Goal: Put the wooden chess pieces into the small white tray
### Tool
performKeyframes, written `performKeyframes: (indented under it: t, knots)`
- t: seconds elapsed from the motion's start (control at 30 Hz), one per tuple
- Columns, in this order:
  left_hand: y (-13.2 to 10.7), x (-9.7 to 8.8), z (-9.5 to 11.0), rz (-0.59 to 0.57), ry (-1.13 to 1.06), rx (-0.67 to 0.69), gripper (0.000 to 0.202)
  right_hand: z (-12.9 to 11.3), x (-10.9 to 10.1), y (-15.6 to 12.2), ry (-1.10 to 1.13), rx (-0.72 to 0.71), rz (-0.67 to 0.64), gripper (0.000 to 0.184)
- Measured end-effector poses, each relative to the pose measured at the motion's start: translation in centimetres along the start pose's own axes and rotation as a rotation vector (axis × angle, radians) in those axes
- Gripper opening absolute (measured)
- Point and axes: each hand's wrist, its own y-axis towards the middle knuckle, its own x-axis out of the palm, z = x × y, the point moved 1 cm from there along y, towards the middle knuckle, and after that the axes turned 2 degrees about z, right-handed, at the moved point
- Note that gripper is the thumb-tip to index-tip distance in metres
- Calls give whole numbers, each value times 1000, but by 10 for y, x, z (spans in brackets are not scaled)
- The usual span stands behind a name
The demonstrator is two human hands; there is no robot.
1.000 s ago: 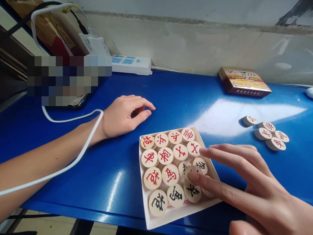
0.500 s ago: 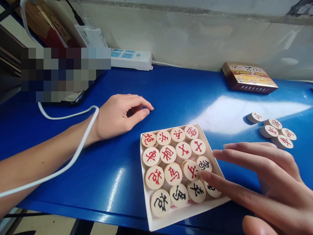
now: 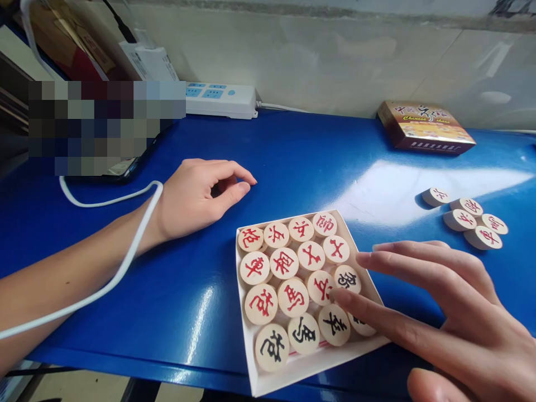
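Observation:
A white box tray [image 3: 268,381] on the blue table holds rows of round Chinese chess pieces, stacked in places, with red and black characters. My right hand [image 3: 456,312] reaches over the tray's right side with its fingers spread. Its index fingertip touches the right edge of a red-marked piece [image 3: 320,286] and partly covers a black-marked piece [image 3: 363,325] in the corner. My left hand [image 3: 205,190] rests on the table behind and left of the tray, loosely curled and holding nothing, thumb and index tips slightly apart.
Several loose pieces [image 3: 483,237] lie right of the tray. Behind them is a brown Chinese chess box [image 3: 427,128]. A white power strip [image 3: 221,100] stands against the wall. A white cable [image 3: 129,262] crosses my left forearm. A blurred patch hides things at the back left.
My right index finger has pushed the red-marked piece slightly left, against its neighbour. My left hand has stayed put; the whole view has shifted slightly.

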Motion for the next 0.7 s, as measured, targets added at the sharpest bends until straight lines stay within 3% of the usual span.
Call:
performKeyframes:
  t: [0.4,0.5,0.6,0.7]
  knots:
    - [0,-2,0,-17,1,14,27,-1,-1,2,-11,11,-45,47]
    - [-1,-3,0,-52,8,17,28,-2,-3,2,-13,-3,8,45]
    - [-6,-4,0,-60,14,34,28,7,-11,-1,-87,105,135,36]
    - [-15,-11,7,-32,-15,12,26,36,-19,-11,-195,286,241,38]
